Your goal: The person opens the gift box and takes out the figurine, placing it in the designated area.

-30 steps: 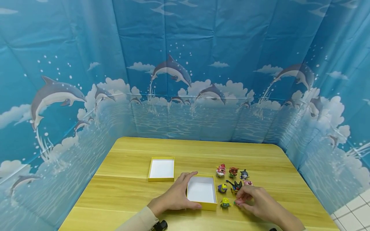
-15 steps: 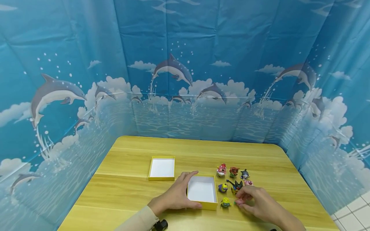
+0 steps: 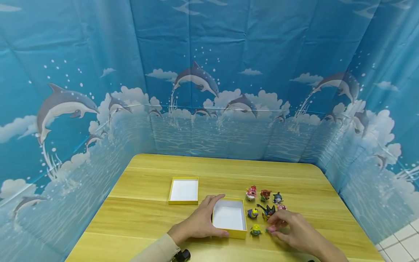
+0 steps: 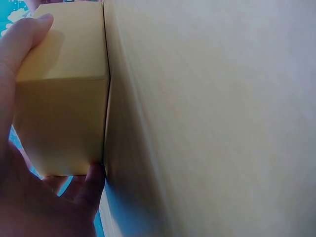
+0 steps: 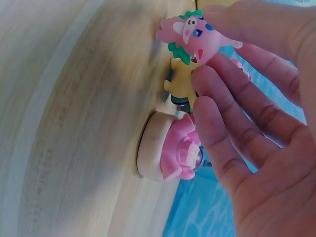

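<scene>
My left hand (image 3: 201, 222) holds an open yellow box (image 3: 237, 234) with a white inside, fingers along its left and far side, thumb on the near wall. In the left wrist view the box (image 4: 61, 123) stands on the table within that grip. A small pink figurine (image 5: 213, 43) with a green collar is pinched between thumb and fingers of my right hand (image 3: 294, 231), right of the box. Beside that hand are a black long-eared figurine (image 3: 269, 211), a yellow-green one (image 3: 255, 229), and a pink one (image 3: 282, 207) partly hidden behind the fingers.
A shallow yellow lid (image 3: 184, 191) with its white inside up lies at the back left. Further figurines stand right of the box: pink and red (image 3: 251, 193), brown (image 3: 265, 195), grey (image 3: 277, 198), purple and yellow (image 3: 252, 213). A blue dolphin curtain (image 3: 209, 134) borders the wooden table (image 3: 147, 214).
The head view has shifted very slightly. Both hands keep their places; the pink figurine shows a little differently between the right fingers.
</scene>
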`<state>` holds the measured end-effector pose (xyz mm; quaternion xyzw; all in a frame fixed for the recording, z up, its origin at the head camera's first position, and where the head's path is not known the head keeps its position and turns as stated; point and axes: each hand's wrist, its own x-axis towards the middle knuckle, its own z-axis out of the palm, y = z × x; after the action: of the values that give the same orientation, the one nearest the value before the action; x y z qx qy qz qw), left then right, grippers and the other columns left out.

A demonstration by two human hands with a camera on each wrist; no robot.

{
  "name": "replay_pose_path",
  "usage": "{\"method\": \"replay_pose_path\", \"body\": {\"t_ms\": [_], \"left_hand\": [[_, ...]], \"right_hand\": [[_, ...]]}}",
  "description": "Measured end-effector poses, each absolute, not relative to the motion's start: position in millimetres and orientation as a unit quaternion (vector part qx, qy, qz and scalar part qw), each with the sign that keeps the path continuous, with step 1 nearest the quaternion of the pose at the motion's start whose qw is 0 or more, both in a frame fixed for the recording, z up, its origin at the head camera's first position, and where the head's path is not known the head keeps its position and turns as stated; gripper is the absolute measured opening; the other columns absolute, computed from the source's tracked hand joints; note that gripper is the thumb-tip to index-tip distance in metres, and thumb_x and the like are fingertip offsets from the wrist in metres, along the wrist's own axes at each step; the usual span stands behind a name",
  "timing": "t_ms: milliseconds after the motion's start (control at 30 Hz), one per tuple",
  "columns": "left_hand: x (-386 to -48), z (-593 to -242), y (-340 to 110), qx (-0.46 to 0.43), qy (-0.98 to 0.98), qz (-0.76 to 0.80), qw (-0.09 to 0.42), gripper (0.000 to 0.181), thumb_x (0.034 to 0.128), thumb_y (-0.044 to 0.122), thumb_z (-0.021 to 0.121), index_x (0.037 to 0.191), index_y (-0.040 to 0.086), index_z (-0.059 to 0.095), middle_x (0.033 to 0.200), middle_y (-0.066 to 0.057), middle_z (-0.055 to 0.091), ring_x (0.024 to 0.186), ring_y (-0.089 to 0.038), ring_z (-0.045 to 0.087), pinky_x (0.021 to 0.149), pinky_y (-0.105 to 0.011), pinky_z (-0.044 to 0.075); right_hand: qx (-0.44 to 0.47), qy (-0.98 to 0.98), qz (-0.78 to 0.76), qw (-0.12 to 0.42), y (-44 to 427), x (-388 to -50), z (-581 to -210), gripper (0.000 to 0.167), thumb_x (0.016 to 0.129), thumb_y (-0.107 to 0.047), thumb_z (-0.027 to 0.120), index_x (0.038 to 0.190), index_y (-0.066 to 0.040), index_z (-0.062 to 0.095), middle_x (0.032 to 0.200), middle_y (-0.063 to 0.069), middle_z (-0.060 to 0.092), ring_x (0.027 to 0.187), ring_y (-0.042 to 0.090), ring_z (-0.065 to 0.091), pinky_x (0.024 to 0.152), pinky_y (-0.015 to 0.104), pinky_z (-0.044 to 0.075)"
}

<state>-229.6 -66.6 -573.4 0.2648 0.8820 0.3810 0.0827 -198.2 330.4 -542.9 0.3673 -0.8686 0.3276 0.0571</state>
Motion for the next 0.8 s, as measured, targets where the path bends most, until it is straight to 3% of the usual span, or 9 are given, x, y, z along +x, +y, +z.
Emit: {"method": "replay_pose_path", "body": {"t_ms": [567, 800], "left_hand": [[-230.3, -577.2, -67.0, 0.269, 0.881, 0.381, 0.079, 0.131, 0.0866, 0.067, 0.099, 0.188, 0.035, 0.022, 0.17, -0.003, 0.046, 0.142, -0.019, 0.055, 0.117, -0.05, 0.058], [-230.3, -573.9, -66.4, 0.267, 0.882, 0.38, 0.081, 0.133, 0.0861, 0.066, 0.1, 0.188, 0.034, 0.021, 0.172, -0.005, 0.046, 0.147, -0.022, 0.055, 0.12, -0.054, 0.058]], "right_hand": [[0.346, -0.883, 0.298, 0.107, 338.0, -191.7, -537.7, 0.027, 0.096, -0.021, 0.099, 0.117, -0.022, 0.082, 0.108, -0.006, 0.084, 0.094, 0.001, 0.076, 0.076, 0.028, 0.069], [0.347, -0.87, 0.302, 0.175, 340.5, -190.8, -536.8, 0.037, 0.089, -0.005, 0.101, 0.113, -0.025, 0.081, 0.102, -0.008, 0.082, 0.089, -0.003, 0.073, 0.073, 0.026, 0.066]]}}
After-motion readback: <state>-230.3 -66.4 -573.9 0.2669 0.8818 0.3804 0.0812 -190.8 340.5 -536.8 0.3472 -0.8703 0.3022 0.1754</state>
